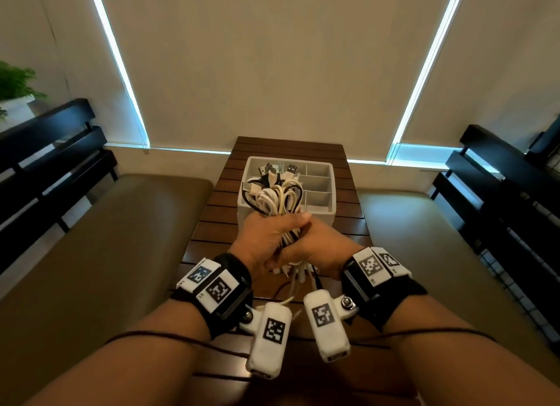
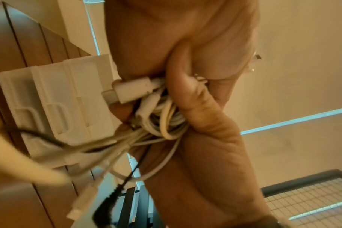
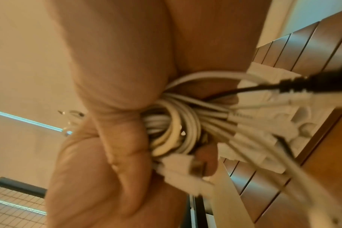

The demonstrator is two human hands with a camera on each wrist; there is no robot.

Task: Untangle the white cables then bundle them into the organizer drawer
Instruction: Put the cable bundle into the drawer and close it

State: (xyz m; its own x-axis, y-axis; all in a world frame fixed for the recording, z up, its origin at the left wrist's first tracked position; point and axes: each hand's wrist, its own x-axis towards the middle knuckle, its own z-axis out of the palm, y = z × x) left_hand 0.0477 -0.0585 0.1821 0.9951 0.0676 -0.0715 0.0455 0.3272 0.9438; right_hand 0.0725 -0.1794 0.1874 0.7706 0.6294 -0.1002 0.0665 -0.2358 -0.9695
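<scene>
Both hands clasp one bundle of white cables (image 1: 277, 199), mixed with a few black ones, held just above the table. My left hand (image 1: 263, 239) wraps it from the left, fingers curled over the top. From the right, my right hand (image 1: 321, 249) grips the same bundle. Cable loops fan out above the fists, over the near edge of the white organizer drawer (image 1: 331, 170). Plug ends (image 1: 298, 273) hang below the hands. In the left wrist view my left hand (image 2: 205, 154) closes on the coiled cables (image 2: 166, 121). The right wrist view shows my right hand (image 3: 100, 169) around the cables (image 3: 176, 126).
The organizer stands on a narrow slatted wooden table (image 1: 218, 199); its left compartment holds more cables and plugs (image 1: 272, 170), and its small right compartments (image 1: 318, 198) look bare. Cushioned benches (image 1: 106, 239) with black backs flank the table. A plant (image 1: 15, 84) stands far left.
</scene>
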